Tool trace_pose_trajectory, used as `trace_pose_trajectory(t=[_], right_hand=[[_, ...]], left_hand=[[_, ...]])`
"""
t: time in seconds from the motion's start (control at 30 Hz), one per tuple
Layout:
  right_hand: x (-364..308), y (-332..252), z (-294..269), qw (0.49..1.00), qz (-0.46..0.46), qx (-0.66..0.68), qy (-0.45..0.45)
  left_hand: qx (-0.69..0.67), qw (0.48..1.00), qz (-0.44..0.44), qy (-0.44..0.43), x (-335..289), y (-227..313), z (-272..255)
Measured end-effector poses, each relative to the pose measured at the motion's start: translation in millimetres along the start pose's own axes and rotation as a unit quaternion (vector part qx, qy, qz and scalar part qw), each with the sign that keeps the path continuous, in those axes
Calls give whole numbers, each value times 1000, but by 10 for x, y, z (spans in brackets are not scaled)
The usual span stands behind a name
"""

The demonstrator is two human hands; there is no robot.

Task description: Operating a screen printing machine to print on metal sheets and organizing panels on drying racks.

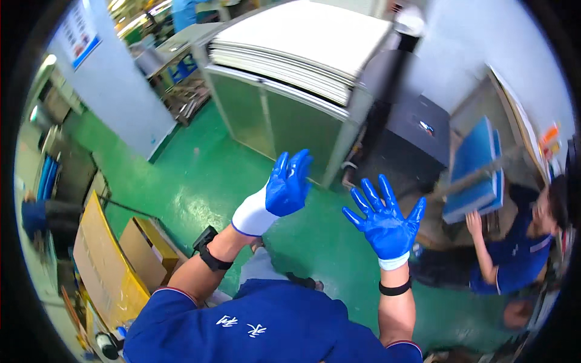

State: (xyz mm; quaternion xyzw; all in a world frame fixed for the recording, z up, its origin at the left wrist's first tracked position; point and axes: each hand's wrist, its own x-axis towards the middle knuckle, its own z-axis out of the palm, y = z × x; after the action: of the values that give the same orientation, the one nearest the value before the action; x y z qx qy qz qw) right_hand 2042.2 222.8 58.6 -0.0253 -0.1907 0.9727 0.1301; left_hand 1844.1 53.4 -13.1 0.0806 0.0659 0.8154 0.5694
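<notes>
Both of my hands wear blue-coated work gloves with white cuffs and are held up over the green floor. My left hand [288, 186] is raised near the middle, its fingers stretched out and somewhat blurred, with nothing in it. To the right, my right hand [387, 221] has its fingers spread wide and holds nothing. A black wrist device [212, 249] is strapped to my left forearm, and a dark band [395, 287] circles my right wrist. Beyond the hands stands a metal-framed cabinet [284, 115] with greenish panels, bearing a stack of white sheets [302, 36].
At right, a co-worker [514, 260] in dark blue has a hand by blue panels [475, 169]. A black box-shaped unit [417, 139] stands beside the cabinet. An open cardboard box [109, 260] is at my left. A pale pillar [118, 72] rises far left above the green floor [193, 157].
</notes>
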Motion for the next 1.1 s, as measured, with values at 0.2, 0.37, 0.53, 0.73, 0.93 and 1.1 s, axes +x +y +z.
trace_pose_trajectory(t=[0.2, 0.37, 0.53, 0.73, 0.93, 1.1], right_hand=[[1682, 1715, 78, 983, 151, -52, -90], [2999, 3460, 632, 977, 75, -193, -39], [4377, 4033, 761, 954, 28, -295, -35], [5223, 5533, 1137, 628, -49, -655, -417], [7032, 5992, 1092, 664, 96, -621, -406], [8243, 6054, 1584, 677, 85, -627, -375]], left_hand=[[884, 434, 159, 77, -1037, 1268, -259], [924, 345, 140, 94, -1383, 2176, -789], [760, 594, 149, 218, -2331, 3388, -1130], [199, 806, 402, 386, -1950, 5053, -1463], [186, 782, 398, 443, -1403, 6770, -2278], [232, 761, 450, 405, -607, 8306, -2327]])
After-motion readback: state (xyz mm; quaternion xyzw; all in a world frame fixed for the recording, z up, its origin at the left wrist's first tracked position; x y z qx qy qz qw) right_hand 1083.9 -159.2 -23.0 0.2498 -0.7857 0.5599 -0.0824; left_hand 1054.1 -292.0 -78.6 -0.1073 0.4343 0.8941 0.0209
